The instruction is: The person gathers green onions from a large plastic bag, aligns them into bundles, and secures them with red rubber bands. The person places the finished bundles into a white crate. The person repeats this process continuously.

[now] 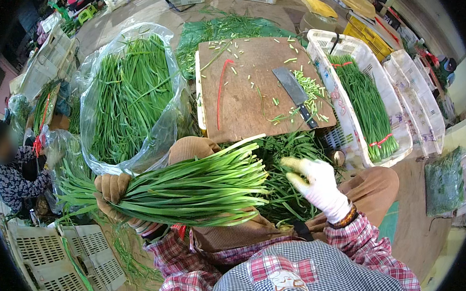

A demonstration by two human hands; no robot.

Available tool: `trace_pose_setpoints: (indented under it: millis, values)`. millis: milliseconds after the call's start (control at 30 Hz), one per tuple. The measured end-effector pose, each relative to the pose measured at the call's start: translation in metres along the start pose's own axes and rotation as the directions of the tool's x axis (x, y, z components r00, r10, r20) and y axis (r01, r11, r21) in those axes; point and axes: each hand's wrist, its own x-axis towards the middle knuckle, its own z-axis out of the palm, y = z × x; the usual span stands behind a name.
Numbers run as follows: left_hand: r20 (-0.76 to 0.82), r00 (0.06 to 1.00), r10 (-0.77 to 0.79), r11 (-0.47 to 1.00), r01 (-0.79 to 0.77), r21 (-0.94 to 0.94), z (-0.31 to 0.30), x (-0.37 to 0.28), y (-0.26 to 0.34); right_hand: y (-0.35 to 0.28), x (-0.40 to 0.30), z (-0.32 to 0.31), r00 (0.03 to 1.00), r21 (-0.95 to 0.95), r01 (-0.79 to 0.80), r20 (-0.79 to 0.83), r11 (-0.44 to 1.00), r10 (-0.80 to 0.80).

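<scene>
My left hand, in a brown glove, grips a bunch of green garlic chives near its leafy end. The bunch lies sideways over my lap, its pale cut ends fanned out to the right. My right hand, in a white glove with yellowed fingertips, hovers just right of those ends with fingers apart and nothing in them. Loose chive leaves are heaped between my knees, below both hands. Beyond them a brown cutting board carries a cleaver, chopped stem ends and a red tie.
An open clear plastic bag of loose chives stands left of the board. To the right, a white plastic crate holds tied chive bundles. A person sits at far left, near grey crates.
</scene>
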Motion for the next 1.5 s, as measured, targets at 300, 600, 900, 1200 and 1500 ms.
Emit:
trace_pose_setpoints:
  millis: [300,600,900,1200,1500]
  values:
    - [-0.084,0.995,0.059,0.998,-0.057,0.022,0.001,-0.001,-0.003,-0.034,0.034,0.032,0.96,-0.042,0.277,0.05,0.96,-0.275]
    - [-0.103,0.993,0.052,0.999,-0.051,0.021,-0.001,-0.003,-0.003,-0.005,0.03,0.037,0.971,-0.013,0.208,0.121,0.978,-0.205]
    - [-0.126,0.991,0.043,0.996,-0.052,-0.073,-0.008,-0.004,-0.003,0.11,-0.052,0.043,0.891,-0.52,0.017,0.396,0.854,0.224]
    - [-0.121,0.992,0.032,0.997,-0.039,-0.059,-0.015,-0.004,0.0,-0.032,0.05,0.022,0.859,-0.085,0.499,0.184,0.862,-0.479]
    - [-0.16,0.987,0.018,1.0,-0.02,-0.014,-0.014,-0.004,-0.001,-0.034,0.055,0.045,0.759,-0.063,0.641,0.198,0.765,-0.62]
